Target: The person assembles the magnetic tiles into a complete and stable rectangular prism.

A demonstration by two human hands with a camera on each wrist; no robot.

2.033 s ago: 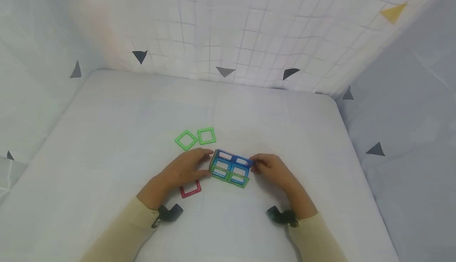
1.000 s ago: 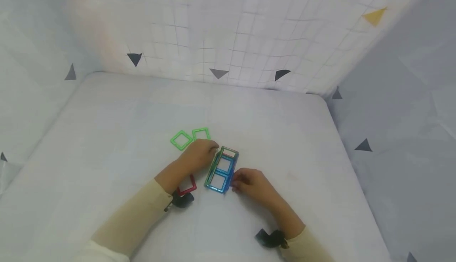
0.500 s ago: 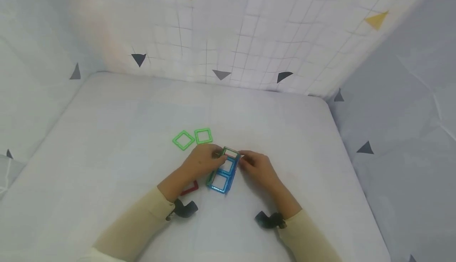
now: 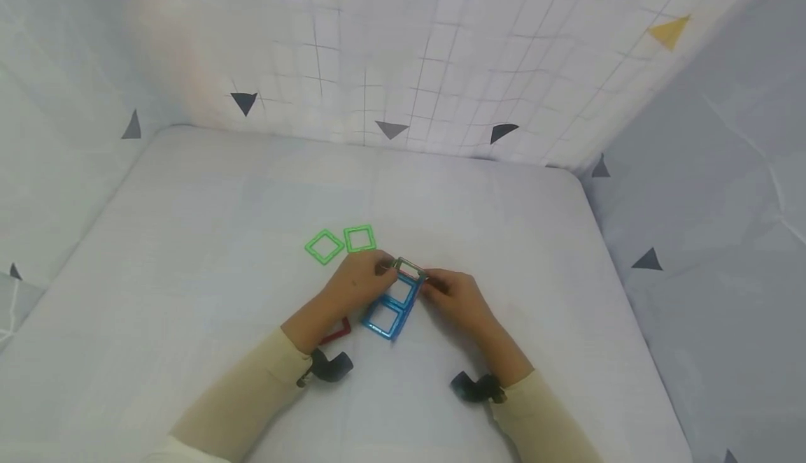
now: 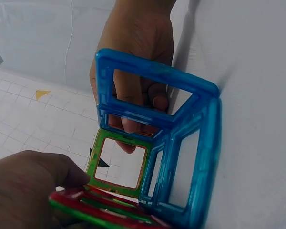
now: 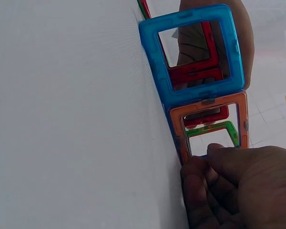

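Square magnetic tiles are joined into a box-like frame. Its blue tiles (image 4: pixel 384 319) show from above in the head view. A green tile (image 5: pixel 100 164) closes the far end, and red-and-green tiles (image 5: pixel 97 207) stand along the left side. On the right side is an orange tile (image 6: pixel 176 129) beside a blue one (image 6: pixel 155 57). My left hand (image 4: pixel 355 282) grips the far left corner with thumb and fingers. My right hand (image 4: pixel 456 300) pinches the far right corner; in the right wrist view its thumb and finger meet at the orange tile's end.
Two loose green square tiles (image 4: pixel 324 247) lie on the white table (image 4: pixel 504 225) beyond my left hand. A red tile (image 4: pixel 340 331) lies partly hidden beneath my left wrist. White and grey sheets (image 4: pixel 705 169) rise around the table.
The frame has turned from lying crosswise to pointing away from me. My hands have moved to its far corners. Since half a second ago, its near end has shifted slightly left.
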